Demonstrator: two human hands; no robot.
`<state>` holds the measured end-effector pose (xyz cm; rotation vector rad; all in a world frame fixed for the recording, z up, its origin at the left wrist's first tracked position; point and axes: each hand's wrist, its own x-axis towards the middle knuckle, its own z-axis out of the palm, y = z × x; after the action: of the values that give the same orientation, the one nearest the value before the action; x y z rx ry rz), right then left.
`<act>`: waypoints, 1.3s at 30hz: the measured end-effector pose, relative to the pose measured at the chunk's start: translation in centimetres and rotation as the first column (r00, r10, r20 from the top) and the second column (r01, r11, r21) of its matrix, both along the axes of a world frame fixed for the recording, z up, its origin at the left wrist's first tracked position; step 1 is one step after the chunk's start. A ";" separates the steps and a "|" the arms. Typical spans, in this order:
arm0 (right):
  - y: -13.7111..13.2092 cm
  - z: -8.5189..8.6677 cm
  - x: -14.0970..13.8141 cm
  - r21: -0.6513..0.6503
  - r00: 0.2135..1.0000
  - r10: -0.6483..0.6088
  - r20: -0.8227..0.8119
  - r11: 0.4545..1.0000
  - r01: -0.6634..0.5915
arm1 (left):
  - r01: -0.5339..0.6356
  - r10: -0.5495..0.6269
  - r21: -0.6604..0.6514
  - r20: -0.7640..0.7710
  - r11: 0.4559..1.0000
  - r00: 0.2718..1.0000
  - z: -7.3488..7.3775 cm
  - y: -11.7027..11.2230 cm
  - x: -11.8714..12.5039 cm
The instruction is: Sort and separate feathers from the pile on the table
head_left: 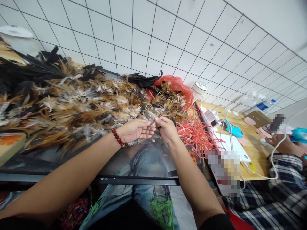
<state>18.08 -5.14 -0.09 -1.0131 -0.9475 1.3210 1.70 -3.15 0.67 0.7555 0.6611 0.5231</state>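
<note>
A broad heap of brown, black and white feathers [79,102] lies across the glass tabletop [59,159]. My left hand [136,130], with a dark red bead bracelet [117,137] on the wrist, reaches in palm up, fingers stretched toward the right. My right hand [166,128] meets it at the heap's near edge, fingers curled and pinched on a few small feathers [153,122]. The fingertips of both hands touch at that spot.
A red plastic bag [177,86] lies behind the feathers, a tangle of red bands [196,134] to their right. On a wooden table [256,150] are white cables, a small white device [212,117] and a white cup [199,88]. Another person's arm [285,145] rests far right. Tiled wall behind.
</note>
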 end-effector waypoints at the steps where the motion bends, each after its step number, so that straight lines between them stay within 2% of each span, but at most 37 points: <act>1: 0.1 -0.1 0.0 0.007 1.000 -0.019 -0.005 1.000 0.019 | 0.000 0.000 0.005 -0.005 1.000 1.000 0.0 0.0 0.0; 4: 0.3 -0.2 0.0 0.015 0.999 -0.035 -0.019 0.999 0.035 | -0.035 0.037 0.042 -0.034 0.998 0.999 0.0 -0.2 0.2; 7: 0.4 -0.3 -0.1 0.011 0.995 -0.080 -0.051 0.997 0.081 | -0.191 0.193 0.097 -0.011 0.977 0.981 0.2 -0.1 0.2; 10: 0.5 -0.4 0.1 -0.012 0.988 -0.132 -0.084 0.991 0.132 | -0.467 0.460 0.106 0.086 0.878 0.884 0.5 0.3 -0.1; 13: 0.6 -0.5 0.3 -0.034 0.985 -0.140 -0.099 0.990 0.137 | -0.618 0.613 0.156 0.083 0.770 0.785 0.7 0.8 -0.4; 15: 0.5 -0.5 0.2 -0.025 0.986 -0.129 -0.106 0.992 0.127 | -0.618 0.638 0.295 0.035 0.729 0.769 0.5 0.7 -0.3; 16: 0.5 -0.5 0.2 -0.015 0.987 -0.119 -0.107 0.993 0.118 | -0.579 0.622 0.370 0.005 0.727 0.783 0.4 0.6 -0.1; 17: 0.4 -0.5 0.1 -0.006 0.988 -0.108 -0.106 0.994 0.108 | -0.517 0.581 0.419 -0.033 0.746 0.813 0.3 0.4 0.1; 21: 0.2 -0.4 -0.3 0.008 0.993 -0.075 -0.086 0.997 0.076 | -0.292 0.369 0.414 -0.118 0.862 0.922 -0.1 -0.4 0.7; 25: 0.1 -0.4 -0.6 0.005 0.996 -0.046 -0.072 0.999 0.046 | -0.220 0.287 0.411 -0.108 0.885 0.952 -0.1 -0.5 0.7; 27: 0.0 -0.4 -0.7 -0.001 0.998 -0.035 -0.059 0.999 0.035 | -0.238 0.308 0.396 -0.125 0.887 0.943 -0.2 -0.3 0.5; 32: 0.1 -0.1 -0.5 0.003 0.989 -0.085 -0.119 0.996 0.086 | -0.395 0.463 0.337 -0.152 0.855 0.873 0.0 -0.1 0.4; 37: 0.2 -0.4 -0.4 -0.031 0.989 -0.120 -0.085 0.993 0.118 | -0.595 0.615 0.254 0.002 0.763 0.789 0.6 -0.1 0.2; 39: 0.2 -0.6 -0.6 -0.043 0.992 -0.118 -0.043 0.992 0.116 | -0.589 0.603 0.248 0.026 0.769 0.798 0.7 -0.1 0.2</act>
<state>17.51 -4.93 -0.65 -1.0492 -0.8178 1.2640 1.87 -3.24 1.37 0.7860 0.9053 1.1961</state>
